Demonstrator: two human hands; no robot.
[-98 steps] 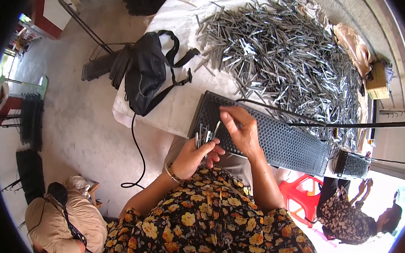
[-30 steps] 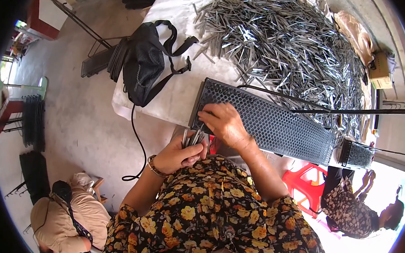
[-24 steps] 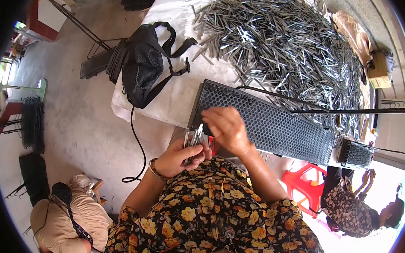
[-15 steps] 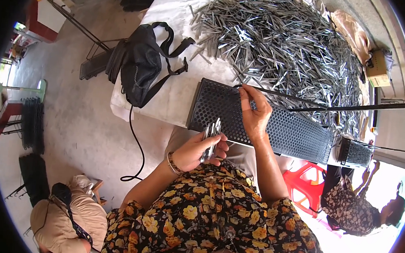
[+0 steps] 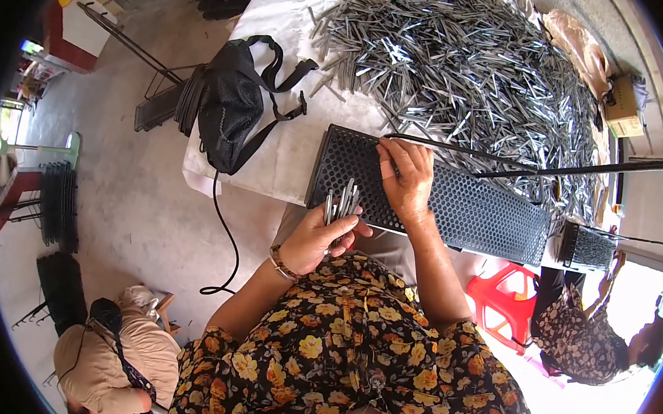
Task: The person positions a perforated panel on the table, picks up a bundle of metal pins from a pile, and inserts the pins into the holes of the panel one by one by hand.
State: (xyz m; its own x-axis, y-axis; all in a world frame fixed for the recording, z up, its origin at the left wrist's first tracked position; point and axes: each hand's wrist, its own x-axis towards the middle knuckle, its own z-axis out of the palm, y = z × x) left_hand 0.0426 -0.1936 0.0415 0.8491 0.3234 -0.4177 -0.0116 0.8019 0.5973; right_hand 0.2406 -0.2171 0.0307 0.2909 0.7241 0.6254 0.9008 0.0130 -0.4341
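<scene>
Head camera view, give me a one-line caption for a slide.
Left hand holds a bundle of metal pins while right hand rests on a black perforated tray beside a pin heap.

A white-covered table (image 5: 289, 155) bears a metal-pin heap (image 5: 462, 63) at 12 o'clock, black bag (image 5: 231, 106) at 10, perforated black tray (image 5: 460, 207) centre.

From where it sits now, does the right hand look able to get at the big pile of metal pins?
Probably yes. The right hand rests on the perforated black tray, and the pile of metal pins lies just beyond it. Only a thin dark rod crosses between them.
</scene>
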